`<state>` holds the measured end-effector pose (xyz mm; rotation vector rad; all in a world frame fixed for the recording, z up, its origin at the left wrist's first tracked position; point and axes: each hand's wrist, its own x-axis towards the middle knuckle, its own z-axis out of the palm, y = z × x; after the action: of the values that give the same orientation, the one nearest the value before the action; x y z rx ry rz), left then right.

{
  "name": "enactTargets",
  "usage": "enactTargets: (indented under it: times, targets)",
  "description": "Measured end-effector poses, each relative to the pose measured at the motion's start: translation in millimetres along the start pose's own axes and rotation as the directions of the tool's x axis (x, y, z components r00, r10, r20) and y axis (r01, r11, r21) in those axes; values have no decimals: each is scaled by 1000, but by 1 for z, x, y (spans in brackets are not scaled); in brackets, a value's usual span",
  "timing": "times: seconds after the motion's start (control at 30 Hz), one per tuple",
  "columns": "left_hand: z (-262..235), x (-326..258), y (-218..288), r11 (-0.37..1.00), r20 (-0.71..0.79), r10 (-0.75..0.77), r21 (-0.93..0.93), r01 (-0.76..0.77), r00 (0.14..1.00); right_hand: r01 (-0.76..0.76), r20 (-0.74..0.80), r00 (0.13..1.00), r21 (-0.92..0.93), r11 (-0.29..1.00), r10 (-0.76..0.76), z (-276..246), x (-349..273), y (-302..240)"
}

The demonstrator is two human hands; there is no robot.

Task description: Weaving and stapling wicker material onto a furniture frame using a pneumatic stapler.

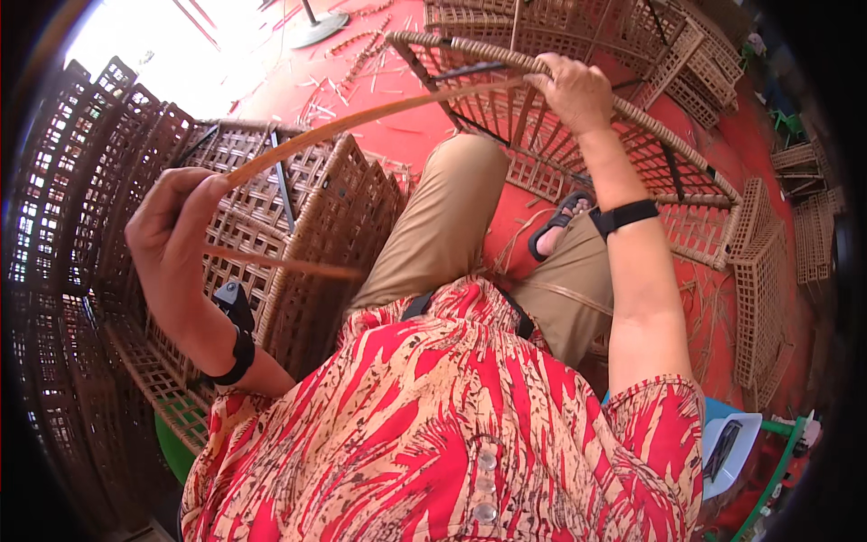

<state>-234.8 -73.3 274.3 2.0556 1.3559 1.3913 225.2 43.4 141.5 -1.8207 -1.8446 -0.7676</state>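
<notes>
A flat brown rattan strip [361, 113] stretches between my two hands. At the left, my left hand [176, 230] pinches it between thumb and fingers, and a loose tail of it hangs below toward my thigh. My right hand [573, 95] is closed at the wrapped rim of a woven basket frame [461, 45], where the strip meets that rim. The frame stands tilted in front of my knees, with dark metal bars inside its open lattice. Beneath my right palm the exact grip is partly hidden.
Close by my left leg stands a large woven basket [298, 217]. Tall stacked lattice panels [63, 199] line the left side. More woven baskets [578, 27] sit behind the frame, and others at the right. Offcuts litter the red floor [388, 135]. A light-blue bin [731, 447] is at lower right.
</notes>
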Motion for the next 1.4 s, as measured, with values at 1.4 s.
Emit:
enactTargets:
  times: [1.4]
  targets:
    - [339,61,-12,741,395,659,-199,-641,640,-963,480,192,-75,258,856,-143,-336,-75]
